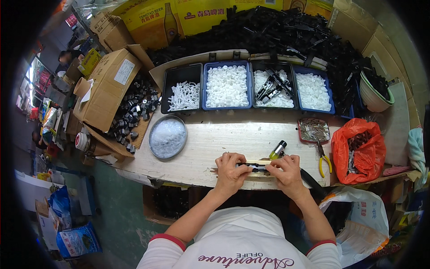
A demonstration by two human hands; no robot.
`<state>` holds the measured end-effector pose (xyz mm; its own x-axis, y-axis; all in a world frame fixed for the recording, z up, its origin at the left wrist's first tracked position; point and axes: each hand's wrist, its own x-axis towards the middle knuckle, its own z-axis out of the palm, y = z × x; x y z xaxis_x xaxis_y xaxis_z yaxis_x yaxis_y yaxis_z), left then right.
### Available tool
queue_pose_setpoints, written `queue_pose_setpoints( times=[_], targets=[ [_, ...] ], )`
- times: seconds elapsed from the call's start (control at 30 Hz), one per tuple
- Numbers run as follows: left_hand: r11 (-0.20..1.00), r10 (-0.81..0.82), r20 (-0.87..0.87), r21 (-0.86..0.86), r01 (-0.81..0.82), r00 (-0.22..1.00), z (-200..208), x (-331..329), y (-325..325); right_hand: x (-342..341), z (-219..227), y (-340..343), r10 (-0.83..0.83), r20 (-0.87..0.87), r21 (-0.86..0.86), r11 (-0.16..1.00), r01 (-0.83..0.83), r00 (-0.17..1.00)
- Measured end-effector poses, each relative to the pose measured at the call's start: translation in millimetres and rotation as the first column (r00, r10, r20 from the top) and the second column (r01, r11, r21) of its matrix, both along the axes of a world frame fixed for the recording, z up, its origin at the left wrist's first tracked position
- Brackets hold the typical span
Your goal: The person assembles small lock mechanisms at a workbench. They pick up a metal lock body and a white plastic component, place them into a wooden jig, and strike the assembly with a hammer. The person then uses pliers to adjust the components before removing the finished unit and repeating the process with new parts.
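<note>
A person's left hand [230, 172] and right hand [287, 175] — set apart, thumbs and fingers closed on opposite ends — gripped a slim black part [256, 168] near the front edge of a pale workbench [224, 139], a black-and-silver cylinder [278, 149] just beyond the right hand. Behind them stood a row of 4 trays [227, 108] filled with small white pieces — the 3rd from left also held black parts — while a round dish [167, 157] sat to the left and yellow-handled pliers [324, 167] lay to the right.
</note>
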<state>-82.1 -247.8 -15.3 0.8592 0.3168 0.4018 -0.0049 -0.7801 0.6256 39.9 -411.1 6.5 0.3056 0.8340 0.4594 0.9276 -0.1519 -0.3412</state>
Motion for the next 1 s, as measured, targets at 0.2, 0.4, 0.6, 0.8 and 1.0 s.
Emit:
queue_pose_setpoints(
  times=[0.2, 0.4, 0.6, 0.8, 1.0],
  targets=[
    [1.000, -0.001, -0.004, 0.014, 0.001, 1.000, 1.7, 1.2, 0.3, -1.7, -2.0, -0.8, 0.090, 0.013, -0.043, 0.995, -0.089, 0.996],
    [0.999, 0.000, 0.000, 0.043, 0.000, 1.000, 1.4, -0.4, -0.6, 37.1, 4.3, 11.5, 0.088, -0.322, -0.130, 0.982, -0.136, 0.943],
    [0.999, -0.002, 0.008, 0.042, 0.001, 1.000, 3.0, -2.0, -0.7, 119.2, 19.7, 76.3, -0.300, -0.032, 0.126, 0.945, 0.301, 0.954],
    [0.998, 0.003, 0.028, 0.069, -0.005, 1.000, 2.8, -2.3, -2.9, 177.0, 11.1, 120.2, -0.520, 0.221, 0.068, 0.852, 0.518, 0.825],
    [0.996, 0.015, 0.039, 0.089, -0.019, 0.999, 0.4, -7.5, -5.1, 162.5, 25.7, 106.3, -0.430, 0.158, -0.165, 0.876, 0.453, 0.889]
  ],
)
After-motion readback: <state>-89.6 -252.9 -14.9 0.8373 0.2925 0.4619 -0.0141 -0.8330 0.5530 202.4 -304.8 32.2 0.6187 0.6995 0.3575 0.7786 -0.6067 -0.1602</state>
